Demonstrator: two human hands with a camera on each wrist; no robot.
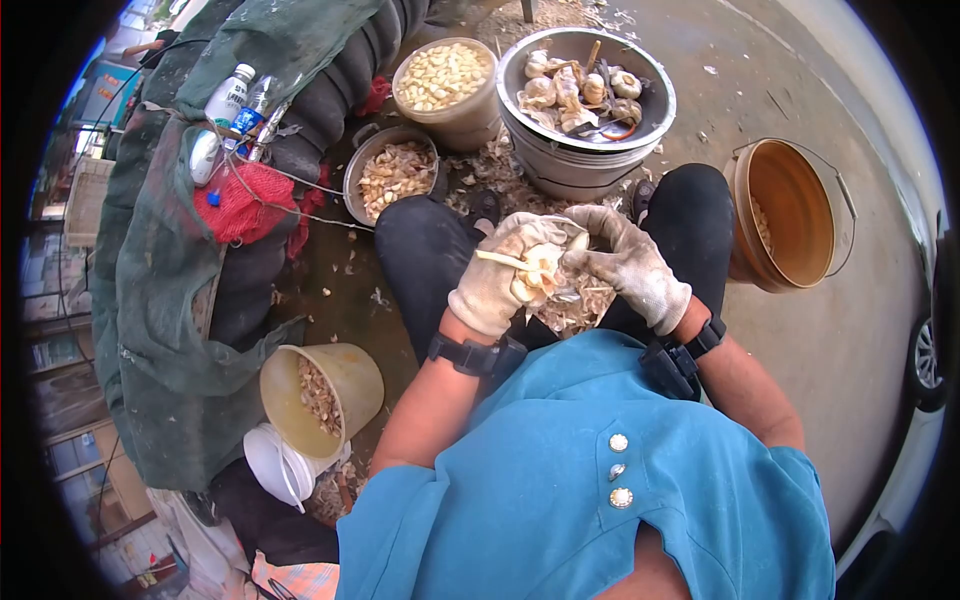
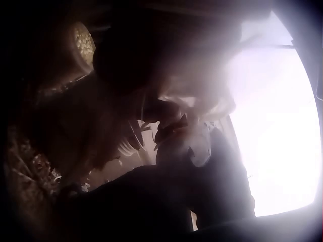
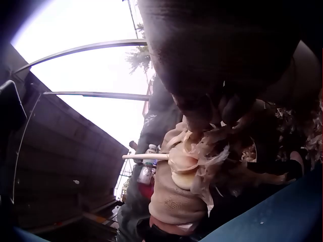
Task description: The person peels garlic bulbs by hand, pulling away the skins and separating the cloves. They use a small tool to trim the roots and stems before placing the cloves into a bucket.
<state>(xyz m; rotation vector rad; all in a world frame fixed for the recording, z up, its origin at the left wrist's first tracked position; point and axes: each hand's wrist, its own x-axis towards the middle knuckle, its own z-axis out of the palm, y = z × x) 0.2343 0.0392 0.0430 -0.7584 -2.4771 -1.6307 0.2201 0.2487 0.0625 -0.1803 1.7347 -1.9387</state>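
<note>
Both hands wear pale, soiled work gloves and meet above the lap in the head view. My left hand [image 1: 490, 275] holds a partly peeled garlic bulb [image 1: 538, 272] with a stiff stem sticking out to the left. Curled inward at the bulb's other side, my right hand [image 1: 640, 268] pinches at it with thumb and fingers. In the right wrist view, loose papery skin [image 3: 214, 159] hangs off the bulb beside pale bare cloves [image 3: 184, 179]. The left wrist view is dark and blurred, with the grip mostly in shadow.
Ahead stands a basin of whole garlic bulbs [image 1: 625, 84] on stacked buckets. Left of it are a bucket of peeled cloves [image 1: 443, 76] and a pot of cloves [image 1: 392, 180]. An orange-brown bucket [image 1: 790, 205] lies tipped at right, a cream bucket [image 1: 355, 385] at left. Skins litter the ground.
</note>
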